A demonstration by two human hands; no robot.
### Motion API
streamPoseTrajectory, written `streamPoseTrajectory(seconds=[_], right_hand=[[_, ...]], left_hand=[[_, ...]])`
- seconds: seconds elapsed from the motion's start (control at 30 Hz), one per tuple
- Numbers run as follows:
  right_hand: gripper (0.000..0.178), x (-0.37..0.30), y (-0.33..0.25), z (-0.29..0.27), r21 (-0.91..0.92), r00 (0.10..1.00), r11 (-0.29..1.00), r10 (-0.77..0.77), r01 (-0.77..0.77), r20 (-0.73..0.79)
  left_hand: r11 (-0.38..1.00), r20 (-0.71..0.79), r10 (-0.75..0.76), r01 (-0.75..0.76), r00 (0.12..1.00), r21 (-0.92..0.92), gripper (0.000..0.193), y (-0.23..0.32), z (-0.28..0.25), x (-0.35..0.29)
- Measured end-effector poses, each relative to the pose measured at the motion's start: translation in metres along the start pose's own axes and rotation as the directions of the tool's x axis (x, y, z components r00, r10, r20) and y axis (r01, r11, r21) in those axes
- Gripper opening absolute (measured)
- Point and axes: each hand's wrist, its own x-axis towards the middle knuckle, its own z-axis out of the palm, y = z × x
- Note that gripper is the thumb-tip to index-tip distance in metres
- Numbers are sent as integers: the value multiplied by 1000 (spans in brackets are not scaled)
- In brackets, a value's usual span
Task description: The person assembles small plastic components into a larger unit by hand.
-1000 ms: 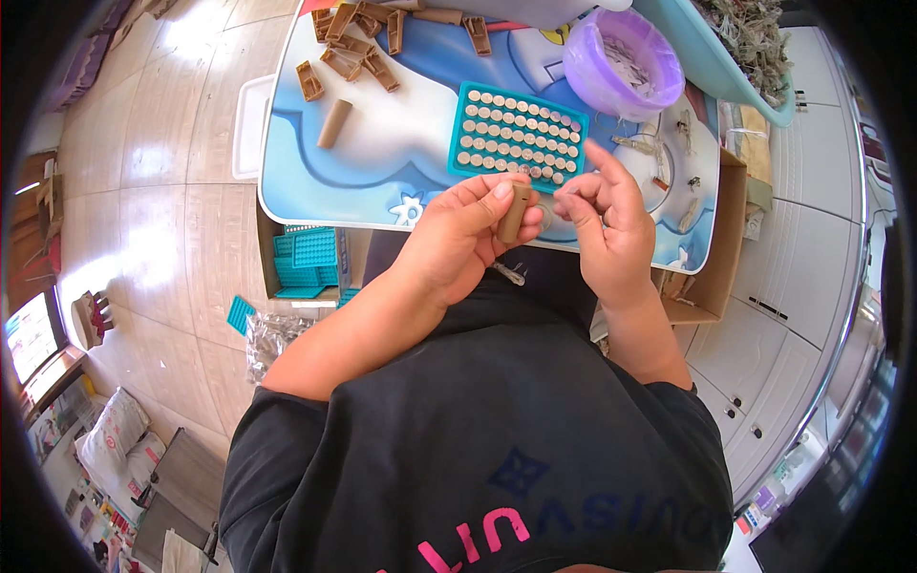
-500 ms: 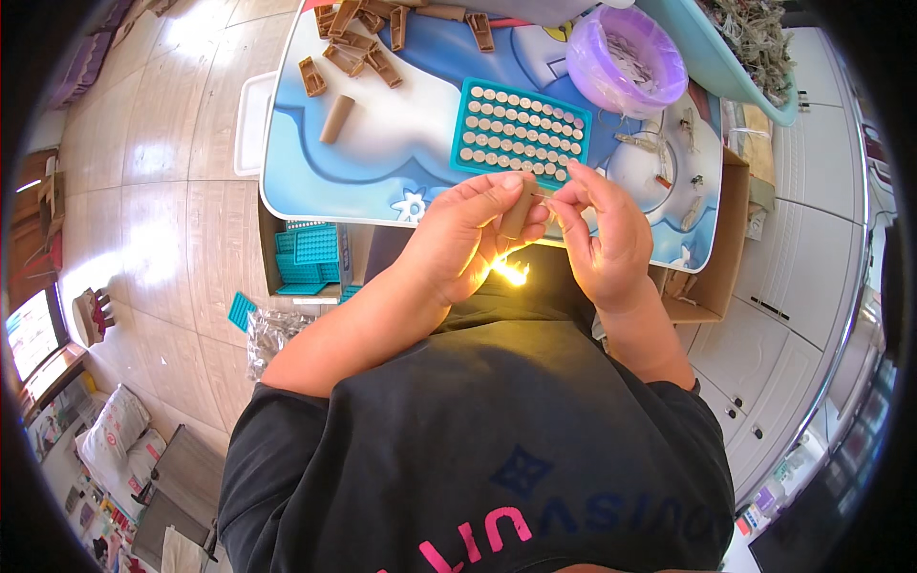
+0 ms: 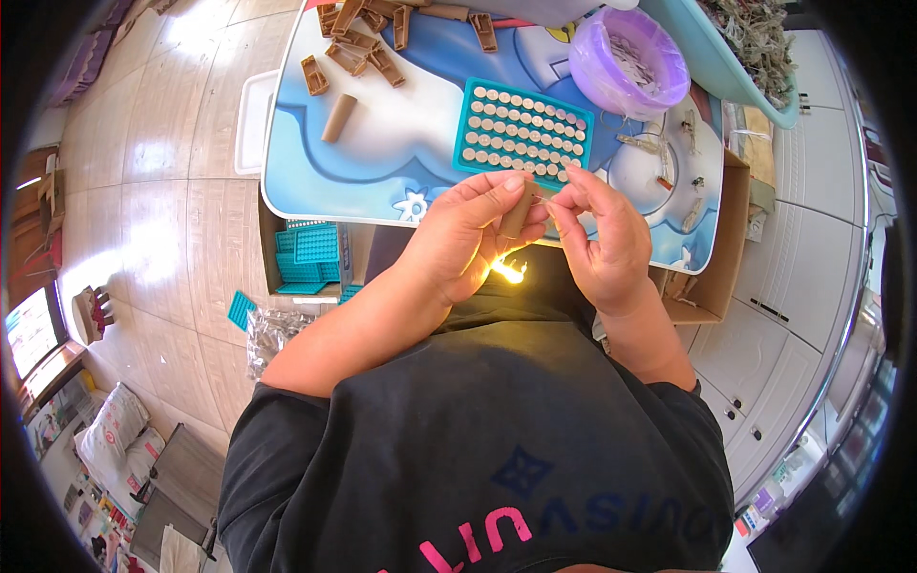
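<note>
My left hand (image 3: pixel 463 224) is closed around a small brown cylinder (image 3: pixel 516 212), its thumb lying along the upper end. Close beside the cylinder, the thumb and fingers of my right hand (image 3: pixel 607 239) pinch together on something thin, perhaps a fine wire, too small to make out surely. Below the left fingers a bright yellow light (image 3: pixel 509 271) glows, and its source cannot be told. Just beyond both hands lies a teal tray (image 3: pixel 460 158) holding rows of pale round discs; the right fingertips overlap its near edge in view.
Another brown cylinder (image 3: pixel 339 117) and several brown casings (image 3: pixel 385 67) lie on the blue-and-white tabletop (image 3: pixel 411 134). A purple lined tub (image 3: pixel 585 59) stands at the far right by a large light-blue basin (image 3: pixel 712 72). Teal trays (image 3: pixel 310 246) sit in a box at lower left.
Both hands keep almost the same pose at the brown cylinder. The right fingertips have shifted very slightly.
</note>
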Motion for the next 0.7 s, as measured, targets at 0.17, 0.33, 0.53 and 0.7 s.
streamPoseTrajectory(seconds=[0.17,0.33,0.53,0.7], right_hand=[[41,0,0,1,17,1000,1000,11,-11,-6],[40,5,-6,0,-54,996,998,31,-27,83],[25,-1,-6,-3,84,986,983,155,-160,67],[20,1,-4,-2,-2,998,1000,29,-29,61]], left_hand=[[999,-54,-48,48,997,5,20,0,2,0],[999,-25,-20,21,1000,43,15,-3,1,2],[999,-57,-14,16,998,30,21,-2,4,0],[999,-29,-20,21,999,35,22,-4,1,1]])
